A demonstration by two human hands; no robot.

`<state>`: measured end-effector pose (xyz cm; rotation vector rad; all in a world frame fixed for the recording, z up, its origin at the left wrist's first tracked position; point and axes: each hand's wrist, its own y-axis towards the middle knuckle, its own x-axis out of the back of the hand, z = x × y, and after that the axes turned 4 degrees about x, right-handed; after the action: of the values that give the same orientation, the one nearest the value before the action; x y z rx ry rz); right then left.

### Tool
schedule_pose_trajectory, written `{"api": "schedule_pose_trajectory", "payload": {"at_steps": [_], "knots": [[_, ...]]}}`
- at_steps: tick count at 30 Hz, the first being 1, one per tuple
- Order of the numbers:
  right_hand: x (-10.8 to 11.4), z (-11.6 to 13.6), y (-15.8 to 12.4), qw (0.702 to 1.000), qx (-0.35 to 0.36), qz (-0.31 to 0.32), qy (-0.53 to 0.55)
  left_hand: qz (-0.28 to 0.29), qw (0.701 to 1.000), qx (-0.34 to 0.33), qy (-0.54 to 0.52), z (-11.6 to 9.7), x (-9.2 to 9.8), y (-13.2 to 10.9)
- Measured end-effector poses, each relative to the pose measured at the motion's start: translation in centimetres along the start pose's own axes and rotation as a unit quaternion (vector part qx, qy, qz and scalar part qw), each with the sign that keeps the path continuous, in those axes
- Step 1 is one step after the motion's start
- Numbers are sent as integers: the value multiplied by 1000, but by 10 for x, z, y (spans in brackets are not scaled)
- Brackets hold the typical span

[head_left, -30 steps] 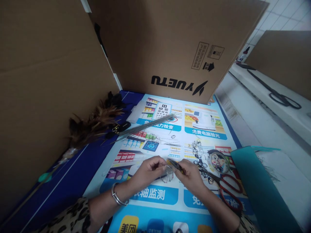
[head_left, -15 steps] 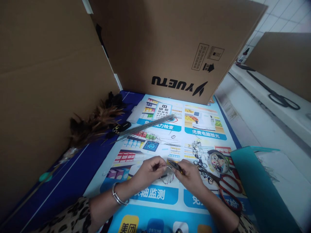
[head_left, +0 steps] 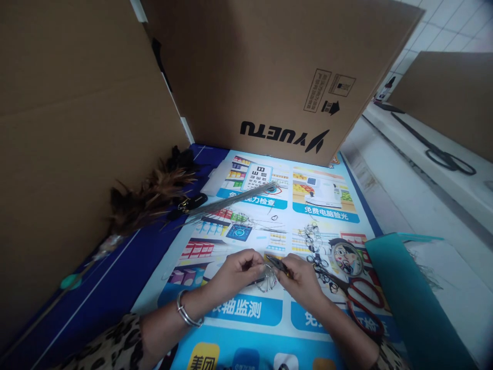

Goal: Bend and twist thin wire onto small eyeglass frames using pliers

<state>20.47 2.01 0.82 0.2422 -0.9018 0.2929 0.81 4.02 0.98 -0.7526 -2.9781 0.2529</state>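
My left hand (head_left: 246,268) is closed, pinching a thin silvery wire piece (head_left: 269,281) whose curved strands hang below the fingertips. In my right hand (head_left: 302,281) is a pair of pliers (head_left: 275,261) with dark jaws. The jaws point left and lie close to the left fingertips, just above the wire. Whether they grip the wire is too small to tell. Right of this hand, small loops of dark and silvery wire (head_left: 314,241) lie scattered on the printed mat (head_left: 265,321).
Red-handled scissors (head_left: 364,292) lie at the right, beside a teal box (head_left: 408,298). A bundle of straight wires (head_left: 239,198) lies beyond my hands. Brown feathers (head_left: 154,190) are at the left. Cardboard panels (head_left: 269,67) stand behind. Black scissors (head_left: 442,154) rest on the white ledge.
The hanging wire strands have shifted slightly, and the pliers and right hand have moved a little. My left hand keeps nearly the same place.
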Motion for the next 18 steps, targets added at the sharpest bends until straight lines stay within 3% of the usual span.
{"api": "schedule_pose_trajectory", "payload": {"at_steps": [9, 18], "knots": [[0, -2, 1, 1000, 3, 12, -7, 7, 999, 5, -50, -1, 1, 1], [3, 0, 1, 1000, 7, 19, -19, -5, 999, 9, -33, -4, 1, 1]]}}
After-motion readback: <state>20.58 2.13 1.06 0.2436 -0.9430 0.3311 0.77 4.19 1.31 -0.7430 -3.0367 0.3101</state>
